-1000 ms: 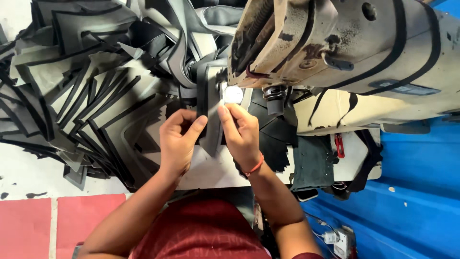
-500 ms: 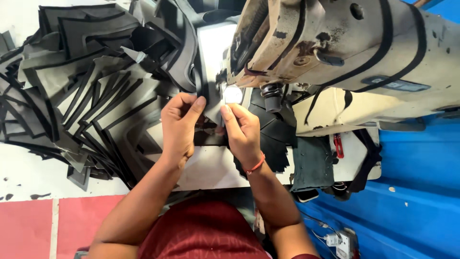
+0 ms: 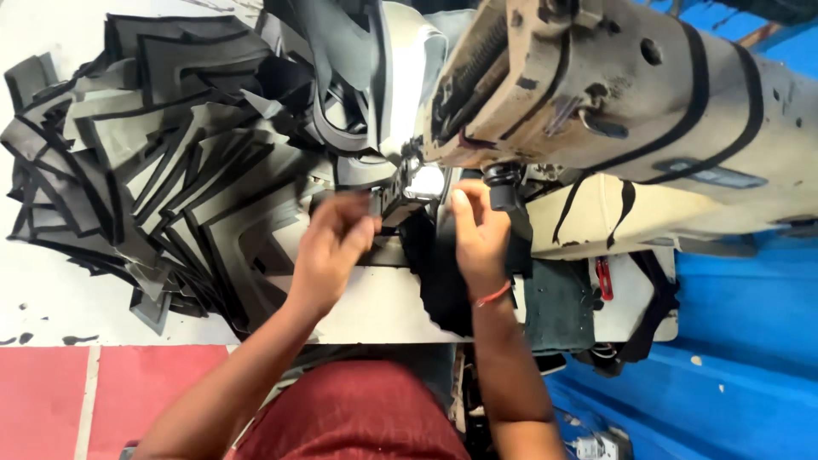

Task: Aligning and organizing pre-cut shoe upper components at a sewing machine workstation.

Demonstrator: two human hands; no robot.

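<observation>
under the needle, your left hand (image 3: 334, 247) and right hand (image 3: 477, 232) pinch the dark strip (image 3: 399, 198); looks thin, floppy; grip its edges.

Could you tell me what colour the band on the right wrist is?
Red wrist band, seen in the head view.

White counter (image 3: 51, 290) carries a sprawling pile of grey, black-edged fabric cutouts (image 3: 162, 170) upper left, beige sewing machine (image 3: 613, 94) upper right.

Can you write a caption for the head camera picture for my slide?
Two hands, left and right, hold a dark fabric piece under a worn sewing machine, beside piled cut pieces.
</observation>
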